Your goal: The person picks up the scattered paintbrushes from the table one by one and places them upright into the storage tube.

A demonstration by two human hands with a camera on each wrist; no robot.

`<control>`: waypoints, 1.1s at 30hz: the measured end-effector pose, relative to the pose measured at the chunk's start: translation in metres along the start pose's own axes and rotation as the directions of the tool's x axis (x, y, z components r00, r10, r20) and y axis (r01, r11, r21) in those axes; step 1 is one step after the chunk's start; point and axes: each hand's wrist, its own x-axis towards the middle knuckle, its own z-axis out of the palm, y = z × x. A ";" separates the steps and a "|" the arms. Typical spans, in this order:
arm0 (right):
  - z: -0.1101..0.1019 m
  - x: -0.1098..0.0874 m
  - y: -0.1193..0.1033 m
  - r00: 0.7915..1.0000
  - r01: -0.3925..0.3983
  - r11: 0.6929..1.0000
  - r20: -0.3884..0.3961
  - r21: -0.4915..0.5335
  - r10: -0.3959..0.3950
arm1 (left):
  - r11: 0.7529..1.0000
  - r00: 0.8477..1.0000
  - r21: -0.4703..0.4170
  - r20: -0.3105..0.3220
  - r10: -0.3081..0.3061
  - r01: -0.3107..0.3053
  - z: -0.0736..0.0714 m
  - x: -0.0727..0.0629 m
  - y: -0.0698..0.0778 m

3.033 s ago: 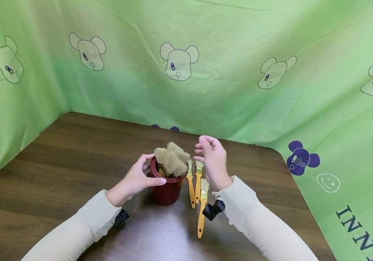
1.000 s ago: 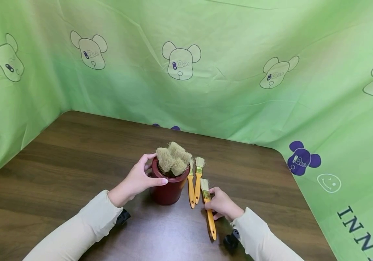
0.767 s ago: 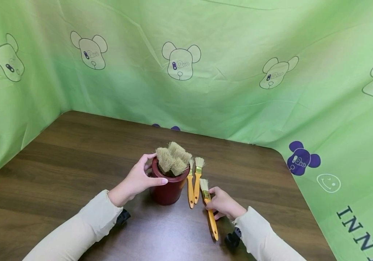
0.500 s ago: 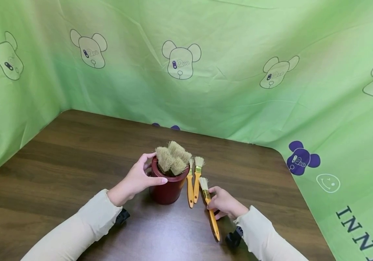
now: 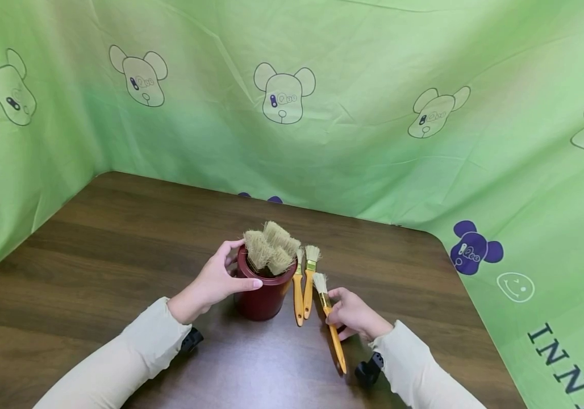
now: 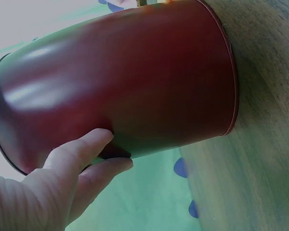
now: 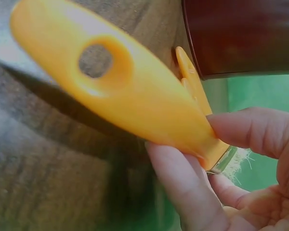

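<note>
My left hand (image 5: 215, 278) holds the dark red pot (image 5: 259, 301) by its upper side, thumb at the front of the rim and fingers round the left. The pot stands upright, and several paintbrushes rise from it with their pale bristles (image 5: 271, 247) up; their handles are hidden inside. In my right hand (image 5: 352, 313) a paintbrush with an orange handle (image 7: 135, 91) is pinched between thumb and fingers, bristles pointing away from me. The right wrist view shows the handle's holed end close to the camera and a shadow under it on the table.
Two more paintbrushes, a nearer-to-pot one (image 5: 298, 295) and another beside it (image 5: 309, 289), lie on the wooden table (image 5: 169, 244) right of the pot. A green printed cloth (image 5: 210, 136) rises around the back and sides.
Three seconds ago my right hand was raised beside the pot, holding nothing. It came down, took the nearest paintbrush and has shifted it slightly right and forward. The left hand keeps its hold.
</note>
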 end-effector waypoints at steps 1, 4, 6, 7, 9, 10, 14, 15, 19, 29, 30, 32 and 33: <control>-0.001 0.000 -0.001 1.000 0.000 1.000 0.000 0.003 0.000 | 1.000 1.000 0.000 0.000 0.000 0.000 0.000 0.000 0.000; -0.004 0.000 -0.004 1.000 0.004 1.000 -0.002 0.012 -0.004 | 1.000 1.000 0.007 0.000 0.003 -0.003 0.001 0.000 0.000; -0.006 0.000 -0.006 1.000 0.015 1.000 -0.003 0.021 -0.015 | 1.000 1.000 0.008 -0.003 -0.002 0.002 0.001 0.000 0.000; -0.007 0.000 -0.008 1.000 0.021 0.999 0.000 0.027 -0.021 | 1.000 1.000 0.009 -0.005 -0.004 0.004 0.001 0.000 0.000; -0.009 0.000 -0.011 0.999 0.037 0.999 0.001 0.035 -0.037 | 1.000 1.000 0.012 -0.006 -0.006 0.006 0.001 0.001 -0.001; -0.010 -0.001 -0.012 0.999 0.041 0.998 -0.002 0.043 -0.041 | 1.000 1.000 0.017 -0.005 -0.005 0.006 0.001 0.001 -0.001; -0.013 -0.002 -0.019 0.998 0.063 0.995 -0.011 0.076 -0.062 | 1.000 1.000 0.015 -0.002 -0.006 0.006 0.001 0.000 -0.001; -0.014 -0.003 -0.021 0.997 0.072 0.994 -0.010 0.087 -0.071 | 1.000 1.000 0.013 -0.003 -0.006 0.006 0.001 0.000 -0.001; -0.015 -0.008 -0.029 0.993 0.119 0.982 -0.024 0.146 -0.117 | 1.000 1.000 0.005 -0.001 -0.002 0.002 0.002 0.001 -0.001; -0.022 -0.018 -0.052 0.984 0.179 0.952 -0.052 0.247 -0.172 | 1.000 1.000 -0.016 0.002 -0.017 0.017 0.003 0.001 -0.001; -0.023 -0.019 -0.055 0.983 0.185 0.952 -0.052 0.244 -0.178 | 1.000 1.000 -0.016 0.002 -0.017 0.017 0.003 0.001 -0.001; -0.023 -0.019 -0.060 0.981 0.194 0.952 -0.049 0.237 -0.187 | 1.000 1.000 -0.017 -0.003 -0.018 0.018 0.002 0.001 -0.002; -0.023 -0.020 -0.062 0.980 0.198 0.952 -0.050 0.235 -0.191 | 1.000 1.000 -0.016 -0.004 -0.019 0.019 0.002 0.001 -0.002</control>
